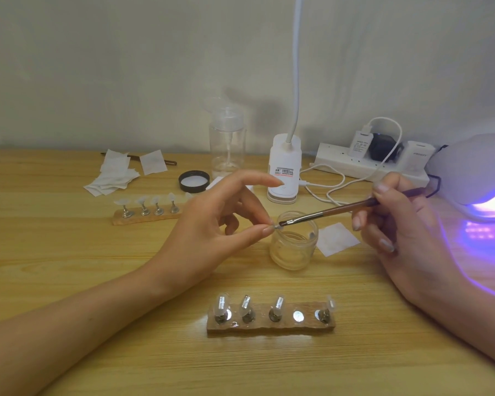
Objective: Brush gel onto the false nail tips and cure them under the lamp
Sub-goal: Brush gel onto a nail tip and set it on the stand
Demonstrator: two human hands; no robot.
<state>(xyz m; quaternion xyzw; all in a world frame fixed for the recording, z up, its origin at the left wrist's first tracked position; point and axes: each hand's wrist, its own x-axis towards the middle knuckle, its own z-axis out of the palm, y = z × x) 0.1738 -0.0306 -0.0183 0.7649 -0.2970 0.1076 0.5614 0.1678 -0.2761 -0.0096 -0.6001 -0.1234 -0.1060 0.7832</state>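
Observation:
My left hand (223,221) pinches a small metal stand with a clear nail tip (277,226) between thumb and finger, just over the rim of the open gel jar (293,244). My right hand (397,224) holds a brown brush (340,208), and its bristles touch the nail tip. A wooden holder (270,327) near me carries several stands with tips and has one bare magnet spot. A second wooden holder (146,217) with several tips lies further back on the left. The curing lamp (475,172) glows violet at the right edge.
Behind the jar stand a white desk lamp base (285,167), a clear pump bottle (227,144) and a black jar lid (194,181). Wipes (115,172) lie at the back left, one wipe (337,238) beside the jar. A power strip (369,164) with cables sits against the wall.

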